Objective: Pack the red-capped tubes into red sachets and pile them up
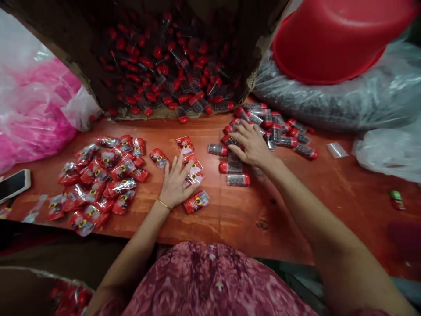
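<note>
My left hand (176, 182) lies with spread fingers at a short column of red printed packets (193, 163), its fingertips touching them. One more red packet (196, 201) rests just below that hand, and another (158, 158) is to its upper left. My right hand (249, 142) reaches over a loose pile of small clear tubes with red caps (276, 131), fingers apart and touching the nearest ones. A few capped tubes (238, 179) lie side by side below its fingers. What is under the right palm is hidden.
A cardboard box (158, 115) full of red-capped tubes stands open at the back. Left are a heap of red packets (95, 175), a phone (15, 185) and pink plastic bags (42, 109). A red basin (329, 39) sits on a wrapped bundle (329, 105) at right.
</note>
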The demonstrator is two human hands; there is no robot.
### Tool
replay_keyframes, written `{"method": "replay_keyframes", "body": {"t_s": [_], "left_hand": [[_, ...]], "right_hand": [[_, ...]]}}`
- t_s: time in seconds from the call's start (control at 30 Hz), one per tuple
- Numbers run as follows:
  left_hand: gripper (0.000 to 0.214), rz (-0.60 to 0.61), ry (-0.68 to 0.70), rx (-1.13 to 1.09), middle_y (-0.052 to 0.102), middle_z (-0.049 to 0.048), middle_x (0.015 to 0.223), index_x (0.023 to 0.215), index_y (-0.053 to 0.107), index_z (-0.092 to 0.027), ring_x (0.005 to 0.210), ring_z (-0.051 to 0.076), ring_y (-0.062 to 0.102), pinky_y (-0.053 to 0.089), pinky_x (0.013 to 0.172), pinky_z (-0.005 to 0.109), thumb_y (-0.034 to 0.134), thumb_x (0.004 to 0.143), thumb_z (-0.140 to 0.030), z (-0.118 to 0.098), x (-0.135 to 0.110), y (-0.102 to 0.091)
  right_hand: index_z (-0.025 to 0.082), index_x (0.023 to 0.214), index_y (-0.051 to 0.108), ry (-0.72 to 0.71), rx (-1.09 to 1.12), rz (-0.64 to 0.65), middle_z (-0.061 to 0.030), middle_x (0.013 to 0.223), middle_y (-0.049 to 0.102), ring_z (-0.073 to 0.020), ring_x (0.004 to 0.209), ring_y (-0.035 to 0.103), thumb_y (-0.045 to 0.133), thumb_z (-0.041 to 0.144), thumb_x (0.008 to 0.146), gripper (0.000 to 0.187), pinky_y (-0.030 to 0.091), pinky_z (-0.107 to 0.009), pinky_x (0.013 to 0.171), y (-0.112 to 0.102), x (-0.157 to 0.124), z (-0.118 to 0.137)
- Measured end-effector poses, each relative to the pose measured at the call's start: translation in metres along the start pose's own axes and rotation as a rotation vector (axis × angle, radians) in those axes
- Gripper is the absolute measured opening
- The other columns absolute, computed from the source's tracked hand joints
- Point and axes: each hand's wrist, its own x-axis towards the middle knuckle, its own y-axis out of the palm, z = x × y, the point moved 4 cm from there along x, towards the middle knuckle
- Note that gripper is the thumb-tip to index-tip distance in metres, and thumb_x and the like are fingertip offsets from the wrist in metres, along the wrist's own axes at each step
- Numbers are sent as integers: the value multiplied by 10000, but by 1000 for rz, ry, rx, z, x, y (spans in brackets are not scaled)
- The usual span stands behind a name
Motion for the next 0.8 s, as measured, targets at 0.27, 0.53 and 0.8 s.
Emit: {"method": "replay_keyframes", "body": {"t_s": [0.27,0.53,0.8], "left_hand": [[386,-71,-184,-14,500,124,1342,1134,620,-201,1330,339,301,219,1050,552,460,846,-403,12,-18,-9],[364,-132,-186,-1,535,100,1312,1104,644,-197,1305,325,347,207,1064,531,441,864,-382,-1,10,-16],[293,-9,-216,-26,585,56,1256,980,704,-243,1280,330,382,193,1059,565,465,855,-355,3,39,-2]], "right_hand": [[212,976,669,80,93,-40,-78,1176,627,-246,1106,501,468,295,882,237,387,-406,913,7,-77,79],[210,898,672,91,60,-184,-71,1134,647,-238,1137,484,535,280,839,165,372,-410,964,8,-90,67],[208,868,676,105,64,-202,-75,1113,657,-227,1097,514,534,269,837,157,394,-392,932,7,-88,70]]}}
